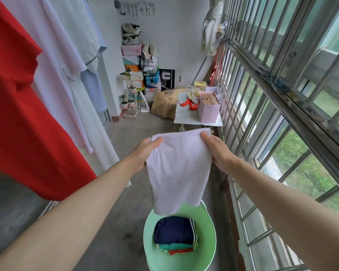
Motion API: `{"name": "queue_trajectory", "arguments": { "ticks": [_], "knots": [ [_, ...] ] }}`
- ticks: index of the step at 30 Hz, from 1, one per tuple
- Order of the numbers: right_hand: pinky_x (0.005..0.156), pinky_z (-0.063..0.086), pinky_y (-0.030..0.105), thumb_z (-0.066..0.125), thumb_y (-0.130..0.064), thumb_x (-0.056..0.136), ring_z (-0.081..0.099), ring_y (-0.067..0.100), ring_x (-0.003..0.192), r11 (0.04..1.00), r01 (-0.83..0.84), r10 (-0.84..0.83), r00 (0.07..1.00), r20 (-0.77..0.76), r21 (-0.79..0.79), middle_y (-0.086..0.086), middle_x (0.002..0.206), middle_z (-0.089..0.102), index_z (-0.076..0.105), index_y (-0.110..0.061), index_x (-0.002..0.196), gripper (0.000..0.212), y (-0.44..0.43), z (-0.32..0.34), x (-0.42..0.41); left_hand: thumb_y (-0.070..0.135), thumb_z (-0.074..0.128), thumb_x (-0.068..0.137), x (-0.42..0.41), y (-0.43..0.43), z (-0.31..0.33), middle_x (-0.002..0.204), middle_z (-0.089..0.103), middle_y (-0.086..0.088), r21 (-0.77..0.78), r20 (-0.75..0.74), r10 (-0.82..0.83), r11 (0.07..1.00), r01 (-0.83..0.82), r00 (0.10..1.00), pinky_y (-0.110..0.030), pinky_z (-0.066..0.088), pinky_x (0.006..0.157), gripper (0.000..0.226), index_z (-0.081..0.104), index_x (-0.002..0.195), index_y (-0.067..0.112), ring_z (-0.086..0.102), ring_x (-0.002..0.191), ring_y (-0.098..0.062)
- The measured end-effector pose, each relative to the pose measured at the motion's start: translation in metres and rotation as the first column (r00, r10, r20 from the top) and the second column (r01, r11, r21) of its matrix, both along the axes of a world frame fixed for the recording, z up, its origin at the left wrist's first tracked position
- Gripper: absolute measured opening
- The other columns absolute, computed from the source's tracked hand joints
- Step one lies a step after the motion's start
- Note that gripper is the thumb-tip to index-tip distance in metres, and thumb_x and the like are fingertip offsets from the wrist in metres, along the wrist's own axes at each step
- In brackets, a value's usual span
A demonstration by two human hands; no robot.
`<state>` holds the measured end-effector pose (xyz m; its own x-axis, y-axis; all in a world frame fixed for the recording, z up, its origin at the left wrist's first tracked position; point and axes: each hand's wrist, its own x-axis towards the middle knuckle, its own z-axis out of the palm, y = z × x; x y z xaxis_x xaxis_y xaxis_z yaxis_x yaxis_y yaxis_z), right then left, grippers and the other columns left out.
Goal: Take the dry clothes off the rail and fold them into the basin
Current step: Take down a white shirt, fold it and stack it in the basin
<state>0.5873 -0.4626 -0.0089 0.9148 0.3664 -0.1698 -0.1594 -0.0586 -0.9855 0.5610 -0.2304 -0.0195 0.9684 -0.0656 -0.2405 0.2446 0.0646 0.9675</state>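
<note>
A pale lilac garment (179, 169), folded lengthwise, hangs in front of me above the green basin (151, 257). My left hand (145, 153) pinches its upper left corner and my right hand (217, 151) grips its upper right edge. Its lower end dangles just over the basin's far rim. Inside the basin lies a stack of folded clothes, with a navy piece with white stripes (174, 229) on top and teal and red pieces beneath. A red garment (22, 114) and several white and pale blue clothes (72, 61) hang at the left.
A barred window (282, 114) runs along the right. Ahead stand a low white table (186, 116) with a pink bag, a plant stand (129, 98), stacked shoe boxes (133, 61) and a yellow bundle on the concrete floor.
</note>
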Motion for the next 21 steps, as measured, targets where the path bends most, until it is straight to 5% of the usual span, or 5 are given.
{"name": "queue_trajectory", "arguments": {
  "ticks": [3,6,13,19,21],
  "knots": [
    [0.091,0.052,0.034,0.063,-0.047,0.084,0.066,0.018,0.106,0.99,-0.143,0.142,0.985,-0.102,-0.003,0.0,0.114,0.069,0.062,-0.019,0.118,0.044,-0.009,-0.013,-0.004,0.019,0.042,0.1,0.0,-0.003,0.005,0.079,0.073,0.003,0.005,0.012,-0.002,1.0,0.002,1.0,-0.022,0.055,0.067,0.024,0.064,0.094,0.012,0.07,0.071,-0.01],
    [0.104,0.044,0.041,0.071,-0.03,0.081,0.063,0.02,0.112,0.941,-0.287,0.258,0.951,-0.168,-0.179,0.001,0.12,0.067,0.062,-0.015,0.121,0.044,-0.015,-0.043,-0.012,0.021,0.041,0.101,-0.003,-0.002,0.008,0.087,0.072,0.0,0.039,0.027,0.0,0.999,-0.001,1.0,-0.026,0.053,0.074,0.024,0.063,0.097,0.012,0.069,0.077,-0.012],
    [0.102,0.046,0.045,0.056,-0.031,0.094,0.064,0.027,0.11,0.984,-0.155,0.123,0.95,-0.288,-0.088,0.01,0.117,0.068,0.062,-0.006,0.119,0.036,-0.007,-0.045,-0.016,0.032,0.044,0.099,0.003,0.011,-0.004,0.109,0.064,-0.01,0.109,-0.217,0.199,0.978,-0.178,0.956,-0.033,0.049,0.077,0.034,0.057,0.117,0.006,0.063,0.09,-0.024],
    [0.09,0.052,0.042,0.051,-0.031,0.096,0.065,0.029,0.106,0.99,0.095,-0.054,0.937,-0.344,0.105,0.013,0.114,0.068,0.062,-0.008,0.115,0.032,0.0,-0.031,-0.014,0.079,0.042,0.077,0.004,0.026,-0.011,0.104,0.057,-0.004,-0.518,-0.343,0.104,0.808,-0.281,0.933,-0.037,0.045,0.088,0.075,0.057,0.114,0.015,0.05,0.113,-0.023],
    [0.083,0.053,0.039,0.051,-0.03,0.097,0.066,0.027,0.101,0.974,0.168,-0.1,0.918,-0.384,0.149,0.012,0.109,0.07,0.063,-0.009,0.108,0.027,0.002,-0.028,-0.012,0.078,0.037,0.08,-0.006,0.017,-0.02,0.115,0.064,-0.001,-0.493,-0.314,-0.003,0.855,-0.16,0.949,-0.041,0.044,0.094,0.077,0.062,0.116,0.015,0.057,0.112,-0.022]
  ]
}}
